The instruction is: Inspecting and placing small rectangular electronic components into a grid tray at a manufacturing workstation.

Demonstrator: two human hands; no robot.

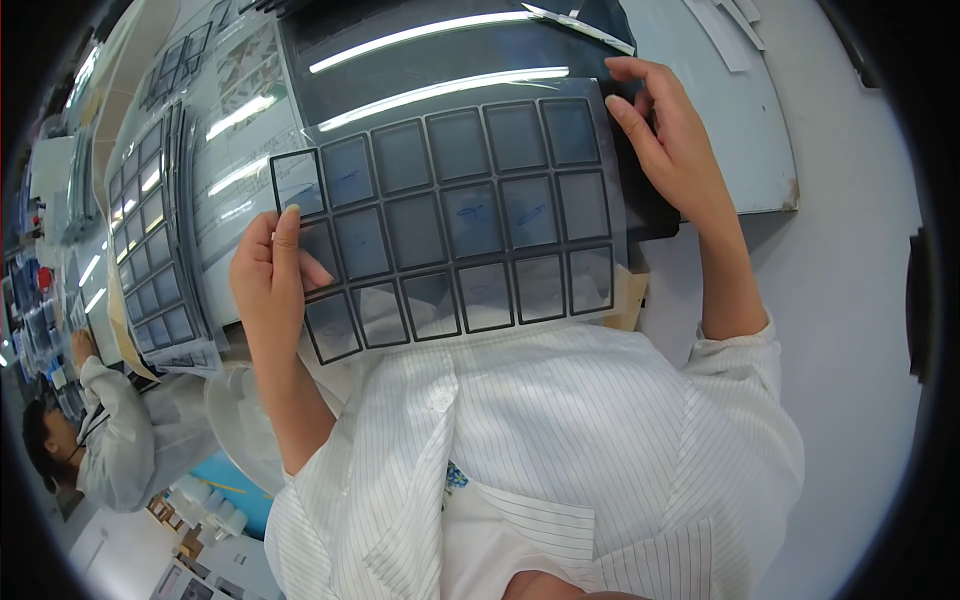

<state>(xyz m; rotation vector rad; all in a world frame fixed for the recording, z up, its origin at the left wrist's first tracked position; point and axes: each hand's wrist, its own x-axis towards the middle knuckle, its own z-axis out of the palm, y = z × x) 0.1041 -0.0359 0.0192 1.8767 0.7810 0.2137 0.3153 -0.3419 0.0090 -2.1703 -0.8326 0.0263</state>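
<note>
A clear plastic sheet (475,215) printed with rows of black-framed rectangles is held tilted in front of my chest. Blue pen-like scribbles mark several of its rectangles. My left hand (272,265) grips the sheet's left edge, with the thumb on top and fingers partly behind it. Close to the far right corner is my right hand (665,130), its thumb and index finger apart and curved. I see nothing between those fingertips; whether they touch the sheet's edge is unclear. Beyond the sheet lies a glossy dark panel (440,75) with bright light reflections.
A stack of similar framed sheets (155,240) lies on the table to the left. White strips (725,35) rest on a pale surface (755,130) at the far right. Another person (115,430) works at the left, one hand over the bench.
</note>
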